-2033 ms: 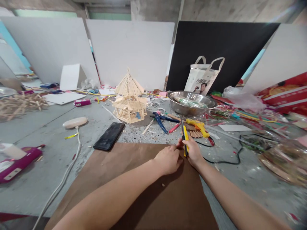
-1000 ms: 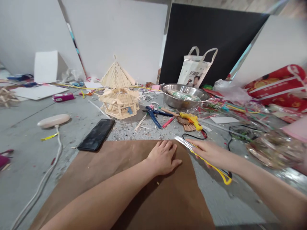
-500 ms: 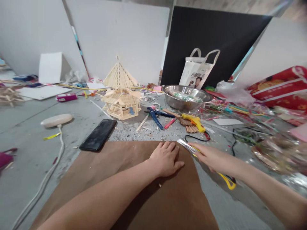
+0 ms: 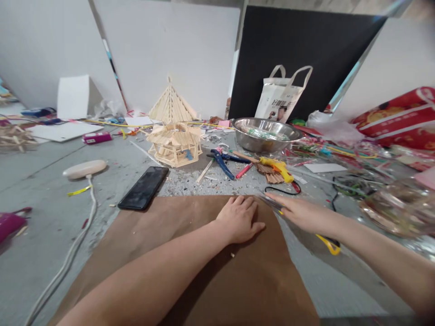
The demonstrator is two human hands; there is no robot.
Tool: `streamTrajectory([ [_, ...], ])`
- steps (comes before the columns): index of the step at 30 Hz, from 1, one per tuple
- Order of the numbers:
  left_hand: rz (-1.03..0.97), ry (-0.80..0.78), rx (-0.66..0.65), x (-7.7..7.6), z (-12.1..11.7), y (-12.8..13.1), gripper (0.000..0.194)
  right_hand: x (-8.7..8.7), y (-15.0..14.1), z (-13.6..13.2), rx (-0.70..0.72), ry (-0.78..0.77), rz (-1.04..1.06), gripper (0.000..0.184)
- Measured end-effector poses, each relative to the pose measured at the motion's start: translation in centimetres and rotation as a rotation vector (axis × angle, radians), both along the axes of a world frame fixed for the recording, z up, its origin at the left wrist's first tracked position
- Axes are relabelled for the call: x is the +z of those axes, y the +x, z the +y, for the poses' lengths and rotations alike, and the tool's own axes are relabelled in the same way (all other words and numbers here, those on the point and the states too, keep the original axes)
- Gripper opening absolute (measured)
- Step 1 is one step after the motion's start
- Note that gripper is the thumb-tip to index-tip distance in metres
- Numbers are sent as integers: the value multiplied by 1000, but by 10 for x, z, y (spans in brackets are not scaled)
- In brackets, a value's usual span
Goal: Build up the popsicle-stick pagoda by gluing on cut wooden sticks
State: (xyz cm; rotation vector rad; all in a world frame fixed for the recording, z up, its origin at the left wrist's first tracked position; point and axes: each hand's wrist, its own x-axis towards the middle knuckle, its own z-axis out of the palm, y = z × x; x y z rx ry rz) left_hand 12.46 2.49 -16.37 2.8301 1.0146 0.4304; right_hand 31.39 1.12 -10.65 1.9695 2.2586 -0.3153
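Observation:
My left hand lies flat on a sheet of brown paper, fingers stretched out near its far right corner. In my right hand, just beyond the sheet's right edge, is a utility knife with a yellow handle. Its long silver blade points toward the paper's far right corner and is blurred. The handle's rear end shows below my right wrist; my fingers and palm hide its middle. Whether the blade touches the paper, I cannot tell. A small pale scrap rests on the sheet beside my left forearm.
A black phone overlaps the paper's far left corner. Beyond are a stick-built pavilion model, blue-handled pliers, a yellow glue gun and a steel basin. A white cable runs along the left floor.
My right hand and the knife have shifted slightly, and the blade now looks smeared by motion. My left hand stays pressed on the paper. The whole view has moved a little.

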Motion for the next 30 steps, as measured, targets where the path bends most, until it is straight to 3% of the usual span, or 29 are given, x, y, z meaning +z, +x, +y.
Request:
streamTrajectory([
  [5,-20,3,8,-2,0,0,51,30,-10,1,-25,-4,-14,45],
  [8,-17,1,-1,-2,0,0,51,39,-16,-2,-30,-10,-47,43],
  [16,2,-27,9,-1,-1,-1,53,26,-26,3,-8,-42,-131,44],
  [22,0,-17,10,-1,-1,-1,52,23,-26,6,74,-67,-130,43],
  [30,-3,-10,6,-3,-1,-1,51,20,-30,8,81,-50,-193,42],
])
